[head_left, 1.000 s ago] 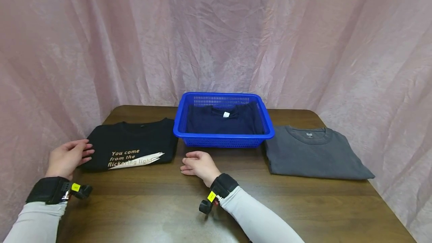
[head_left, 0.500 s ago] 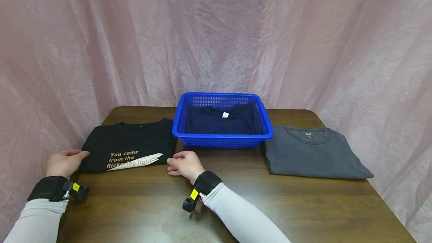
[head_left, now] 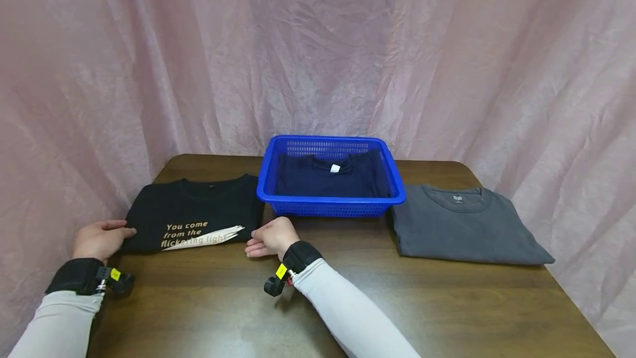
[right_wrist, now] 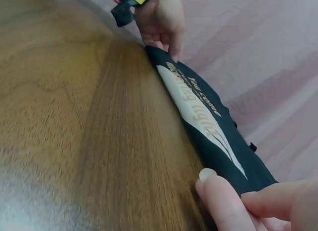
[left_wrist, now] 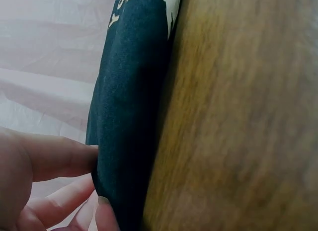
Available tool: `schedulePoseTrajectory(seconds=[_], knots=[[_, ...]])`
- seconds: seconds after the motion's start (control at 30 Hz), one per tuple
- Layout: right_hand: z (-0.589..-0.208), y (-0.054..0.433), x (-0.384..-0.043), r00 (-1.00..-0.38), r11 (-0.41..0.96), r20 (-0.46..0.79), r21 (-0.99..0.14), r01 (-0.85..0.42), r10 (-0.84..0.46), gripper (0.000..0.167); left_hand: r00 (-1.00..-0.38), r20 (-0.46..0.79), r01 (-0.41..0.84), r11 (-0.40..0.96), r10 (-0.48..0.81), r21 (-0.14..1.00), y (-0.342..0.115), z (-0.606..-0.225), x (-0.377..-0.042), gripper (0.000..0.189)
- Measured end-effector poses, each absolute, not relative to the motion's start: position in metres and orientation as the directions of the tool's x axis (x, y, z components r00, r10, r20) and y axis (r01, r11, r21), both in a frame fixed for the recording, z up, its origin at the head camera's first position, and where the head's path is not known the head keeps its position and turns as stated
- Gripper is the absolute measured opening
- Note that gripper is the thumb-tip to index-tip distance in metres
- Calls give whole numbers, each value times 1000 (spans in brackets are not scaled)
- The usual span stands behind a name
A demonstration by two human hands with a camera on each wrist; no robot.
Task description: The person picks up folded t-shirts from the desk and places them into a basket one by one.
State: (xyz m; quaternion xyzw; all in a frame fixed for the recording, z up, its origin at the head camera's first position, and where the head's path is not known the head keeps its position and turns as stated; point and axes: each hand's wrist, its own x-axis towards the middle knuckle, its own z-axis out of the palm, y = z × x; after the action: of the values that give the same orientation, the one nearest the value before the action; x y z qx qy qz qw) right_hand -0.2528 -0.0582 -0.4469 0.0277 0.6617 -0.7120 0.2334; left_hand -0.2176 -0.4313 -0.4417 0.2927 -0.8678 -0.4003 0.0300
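Observation:
A folded black T-shirt (head_left: 199, 203) with tan lettering and a white brush-stroke print lies at the left of the table. At its left side edge, my left hand (head_left: 101, 240) pinches the cloth. The left wrist view shows those fingers (left_wrist: 64, 159) on either side of the folded edge of the shirt (left_wrist: 129, 102). My right hand (head_left: 274, 236) grips the near right corner. Up close in the right wrist view, the thumb (right_wrist: 223, 203) is at the front of the shirt's edge and the index finger lies over its top.
A blue plastic basket (head_left: 333, 207) stands at the back middle, holding a folded navy T-shirt (head_left: 330, 181). To its right lies a folded grey T-shirt (head_left: 462, 231). Behind the brown wooden table (head_left: 367, 286) hangs a pink curtain (head_left: 323, 54).
My right hand has moved left from below the basket to the black T-shirt's right corner. The left hand's fingers have closed on the shirt's left edge. The shirt stays in place.

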Motion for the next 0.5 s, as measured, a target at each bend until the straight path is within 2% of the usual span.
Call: schedulePoseTrajectory(seconds=[0.27,0.5], knots=[[-444,-47,-248,-865,48,-357,-930,364,-352,14,-868,-203,-455,558,-454,694,-442,-440,-204,64],[-441,-33,-233,-814,135,-379,-924,357,-441,12,-913,-178,-387,636,-368,668,-449,-436,-188,63]])
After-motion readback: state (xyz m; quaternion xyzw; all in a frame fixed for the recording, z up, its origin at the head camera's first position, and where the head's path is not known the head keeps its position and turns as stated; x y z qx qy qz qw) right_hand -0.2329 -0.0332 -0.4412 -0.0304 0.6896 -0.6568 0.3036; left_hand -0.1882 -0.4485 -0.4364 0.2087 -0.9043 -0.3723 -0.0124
